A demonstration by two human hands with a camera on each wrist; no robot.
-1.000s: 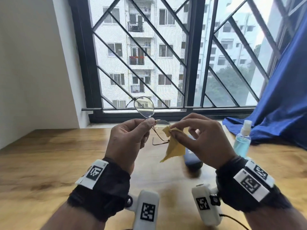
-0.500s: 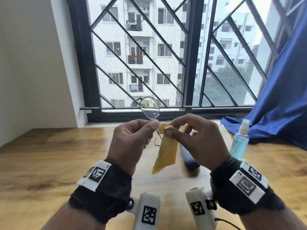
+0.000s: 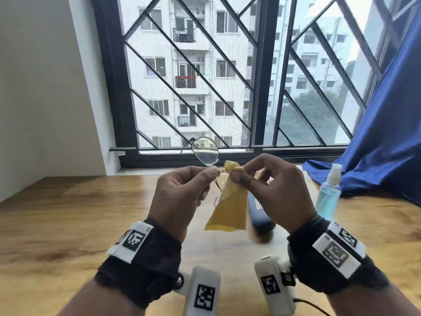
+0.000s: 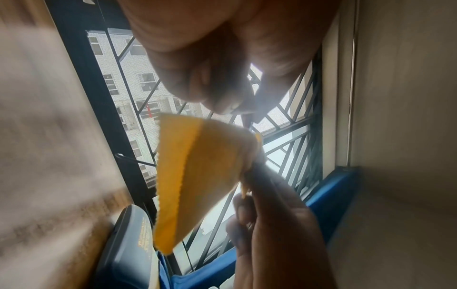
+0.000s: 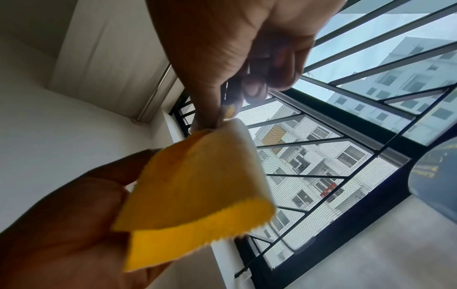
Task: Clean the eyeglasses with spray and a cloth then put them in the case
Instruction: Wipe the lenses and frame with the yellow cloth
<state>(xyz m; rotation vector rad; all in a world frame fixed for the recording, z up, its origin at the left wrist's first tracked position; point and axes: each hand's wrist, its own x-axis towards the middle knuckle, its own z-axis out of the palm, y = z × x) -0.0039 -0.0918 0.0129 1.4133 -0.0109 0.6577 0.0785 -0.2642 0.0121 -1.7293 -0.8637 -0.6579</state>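
Thin wire-framed eyeglasses [image 3: 205, 152] are held up in front of the window. My left hand [image 3: 210, 173] pinches the frame near the bridge, with one lens standing free above the fingers. My right hand [image 3: 238, 173] pinches the yellow cloth [image 3: 227, 210] folded around the other lens, which is hidden. The rest of the cloth hangs down between the hands. In the left wrist view the cloth [image 4: 197, 176] hangs between both hands' fingertips. In the right wrist view the cloth [image 5: 197, 185] drapes below the right hand's pinch. The dark blue case [image 3: 259, 213] lies shut on the table under the right hand.
A spray bottle [image 3: 329, 192] of blue liquid stands upright on the wooden table [image 3: 68, 224], right of the case. A blue curtain [image 3: 376, 160] pools on the table's back right corner. A barred window [image 3: 257, 87] runs along the far edge, with a white wall at left.
The right hand has drawn the cloth up over the lower lens, which showed bare one second ago. Both hands have moved closer together, and the cloth hangs longer below them.
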